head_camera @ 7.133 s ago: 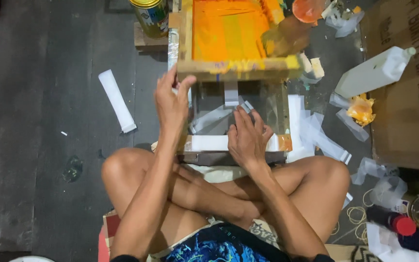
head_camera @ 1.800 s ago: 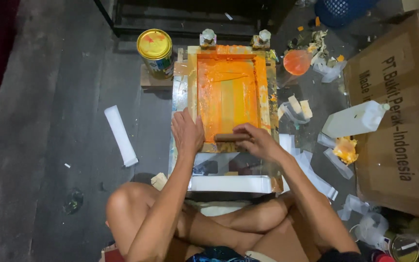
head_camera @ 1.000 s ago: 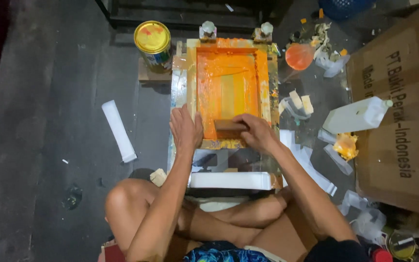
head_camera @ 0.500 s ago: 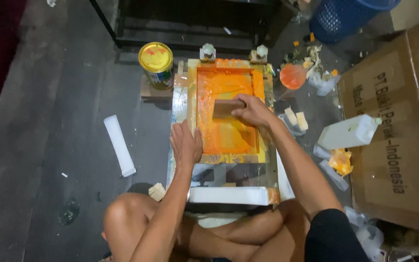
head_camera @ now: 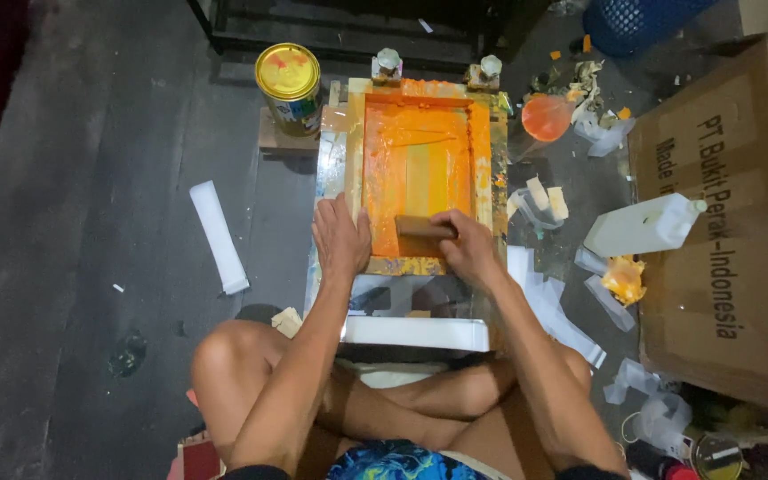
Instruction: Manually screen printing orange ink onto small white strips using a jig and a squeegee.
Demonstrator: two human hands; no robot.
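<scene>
Right hand (head_camera: pixel 466 251) grip is clamped over the squeegee (head_camera: pixel 424 228), which lies under its fingers at the near end of the orange screen (head_camera: pixel 417 169); left hand (head_camera: pixel 341 240) presses flat, fingers spread, on the frame (head_camera: pixel 355 142) just beside it.

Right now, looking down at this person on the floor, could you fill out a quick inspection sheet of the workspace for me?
Surface: dark concrete floor, stained.
Job's things: printing screen frame coated in orange ink; wooden squeegee.
Clutter: yellow-lidded paint can, orange cup, white bottle, white strip, cardboard box.
Grips: left hand pressing the frame; right hand holding the squeegee.
Cables: nothing seen.
Surroundings: blue basket.
</scene>
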